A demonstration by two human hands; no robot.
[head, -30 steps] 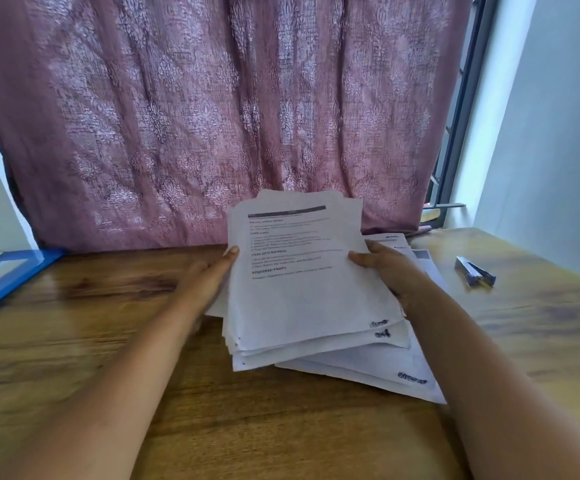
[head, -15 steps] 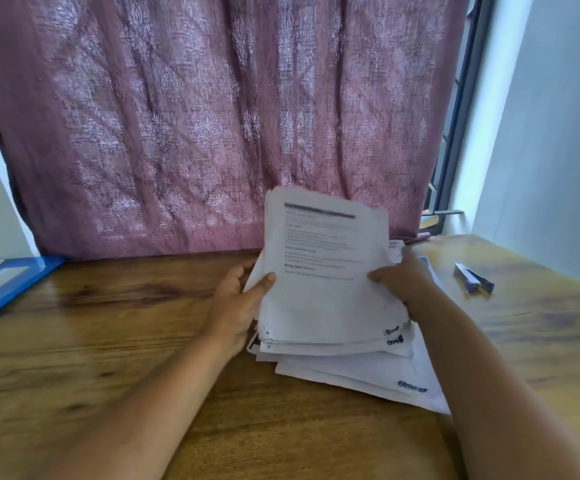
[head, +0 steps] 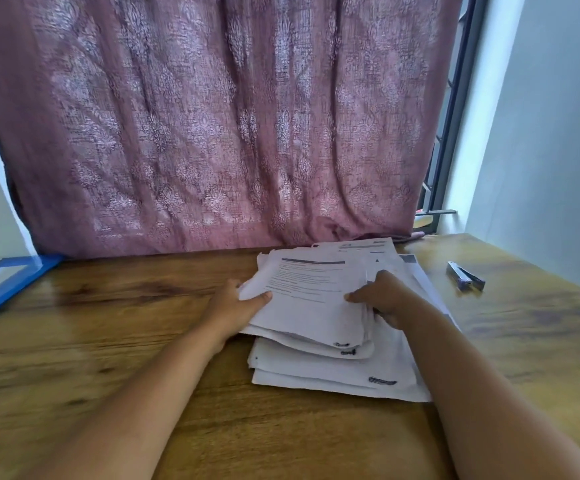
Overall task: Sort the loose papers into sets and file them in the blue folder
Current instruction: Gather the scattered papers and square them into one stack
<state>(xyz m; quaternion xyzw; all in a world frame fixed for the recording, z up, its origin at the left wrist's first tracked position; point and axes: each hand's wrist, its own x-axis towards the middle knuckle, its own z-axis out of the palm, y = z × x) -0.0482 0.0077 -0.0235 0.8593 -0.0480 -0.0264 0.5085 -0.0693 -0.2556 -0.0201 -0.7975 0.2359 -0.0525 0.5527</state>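
Two bare forearms reaching in from the bottom edge over a wooden desk (head: 115, 341) with pretty strong grain. Nearest part of the paper mess: bottom sheets (head: 319, 375) lying flat on the desk, fanned out a bit, small dark logo marks at their lower right corners. On top of those, a thinner upper bundle (head: 312, 306), printed text facing up with a dark header bar near the top edge. Left hand (head: 236, 306) gripping that bundle at its left edge, thumb on top of the page, fingers tucked underneath. Right hand (head: 382, 296) pinching the right edge, thumb flat on the top page, fingers curled into the sheets below. Bundle's near edge raised slightly off the sheets below. More pages poking out behind, toward the curtain. Off to the right, well apart from the papers, a small stapler (head: 465, 276) lying on the desk. Blue folder (head: 4, 285) way over at the far left edge, lying flat, only partly in frame. Behind everything, a pink patterned curtain (head: 212, 126) hanging down to the back of the desk, window frame (head: 454, 109) at its right.
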